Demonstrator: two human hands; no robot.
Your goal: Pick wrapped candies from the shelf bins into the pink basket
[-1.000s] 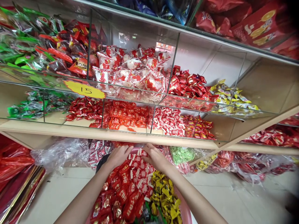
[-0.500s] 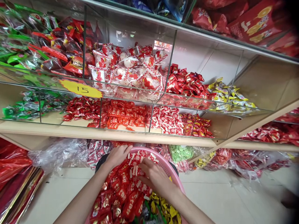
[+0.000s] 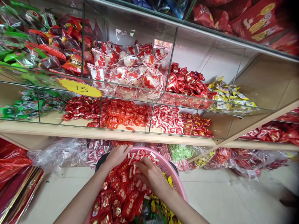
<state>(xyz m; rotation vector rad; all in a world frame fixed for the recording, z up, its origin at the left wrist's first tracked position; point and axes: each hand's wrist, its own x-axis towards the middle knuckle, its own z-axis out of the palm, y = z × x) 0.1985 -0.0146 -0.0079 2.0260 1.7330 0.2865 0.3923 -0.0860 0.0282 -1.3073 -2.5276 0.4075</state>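
Observation:
A round pink plastic basket full of wrapped candies is at the bottom middle. My left hand grips its far left rim, fingers folded over the edge. Inside the basket, my right hand has its fingers curled down into red-and-white wrapped candies; its fingertips are partly hidden among them. Red wrapped candies fill the left and middle of the basket. Yellow wrapped candies lie on the right, partly under my right forearm, with green-wrapped ones near the bottom.
Beyond the basket stands a shelf with glass-divided compartments of candies. A yellow price tag reads 15. Plastic bags of candies sit beneath the shelf. Red bags are on the left. Tiled floor shows on the right.
My right hand has shifted slightly left over the red-and-white candies, its fingers drawn closer together. More yellow wrappers show beside its wrist. My left hand stays on the rim.

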